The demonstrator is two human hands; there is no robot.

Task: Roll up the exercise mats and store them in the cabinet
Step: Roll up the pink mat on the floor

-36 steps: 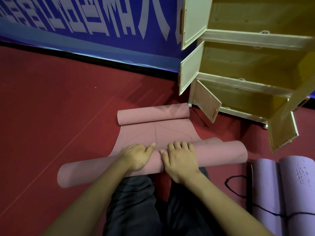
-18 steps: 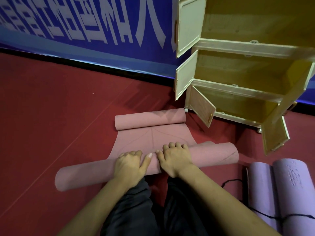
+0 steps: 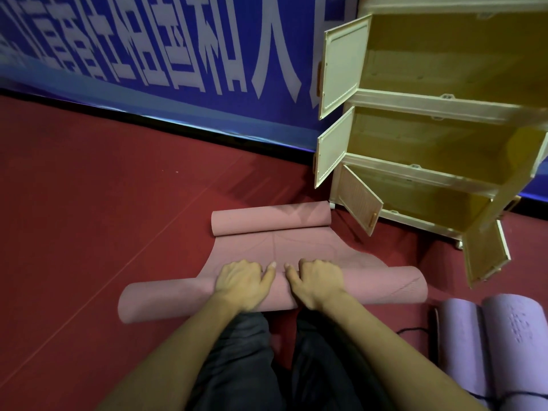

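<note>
A pink exercise mat (image 3: 284,247) lies on the red floor in front of my knees. Its near end is a thick roll (image 3: 166,298) running left to right, and its far end curls up into a smaller roll (image 3: 269,222). My left hand (image 3: 241,281) and my right hand (image 3: 315,280) sit side by side on the middle of the near roll, fingers curled over its top, thumbs almost meeting. The cream cabinet (image 3: 430,173) stands at the right with all its doors swung open; its yellow compartments hold nothing visible.
Two rolled purple mats (image 3: 498,345) lie at the lower right, with a black cord (image 3: 415,330) running across them. A blue banner (image 3: 148,54) with white characters lines the wall behind. Open red floor (image 3: 89,203) stretches to the left.
Both hands have pushed the near roll forward, so the flat strip between the two rolls is shorter. My fingers have curled further over the roll. The camera has tilted down.
</note>
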